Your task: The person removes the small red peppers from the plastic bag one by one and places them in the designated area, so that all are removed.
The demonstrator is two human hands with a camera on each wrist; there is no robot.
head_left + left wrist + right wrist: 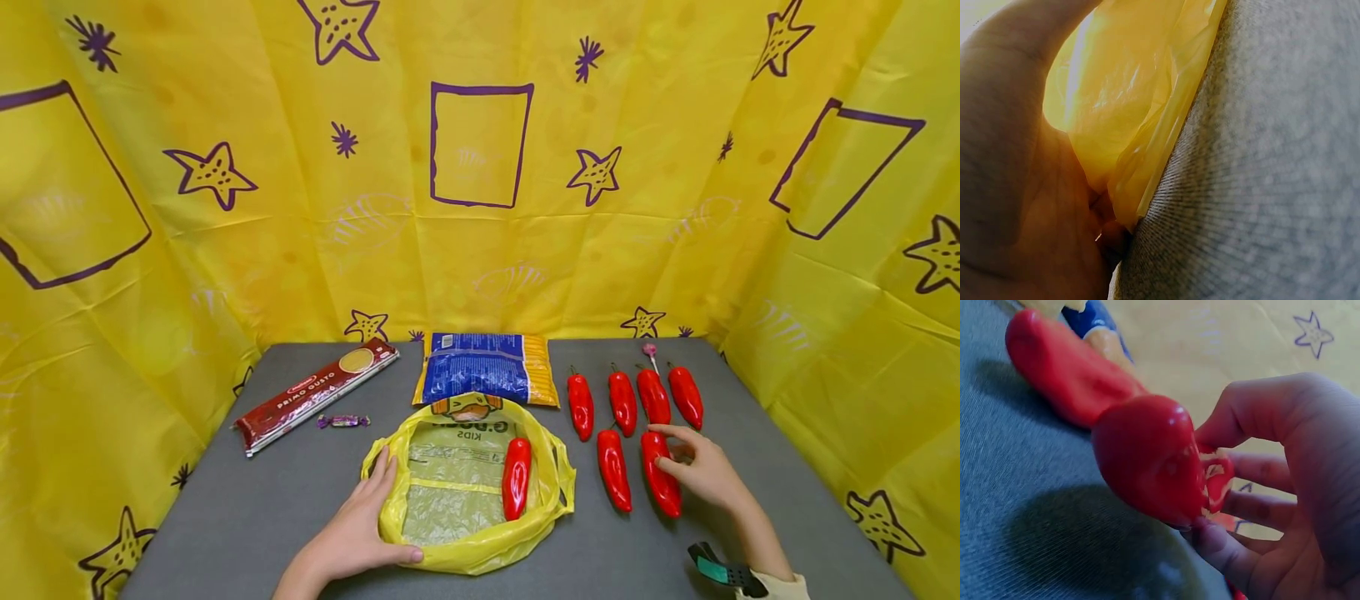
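A yellow plastic bag (pixel 480 557) lies with its mouth spread wide on the grey table, and one red pepper (pixel 516 479) is inside against its right wall. My left hand (pixel 356 521) rests along the bag's left rim, fingers on the side and thumb at the front; its palm faces the yellow film (pixel 1129 81) in the left wrist view. To the right, my right hand (pixel 708 473) pinches another red pepper (pixel 662 487) between thumb and fingers. In the right wrist view a shadow falls on the table below this pepper (pixel 1141 462). A further pepper (pixel 614 471) lies just left of it.
Several more red peppers (pixel 580 406) lie in a row behind, with a pink lollipop (pixel 650 354) at their back. A blue and yellow packet (pixel 476 367) stands beyond the bag. At left are a long dark-red pasta pack (pixel 315 396) and a purple wrapped candy (pixel 343 422).
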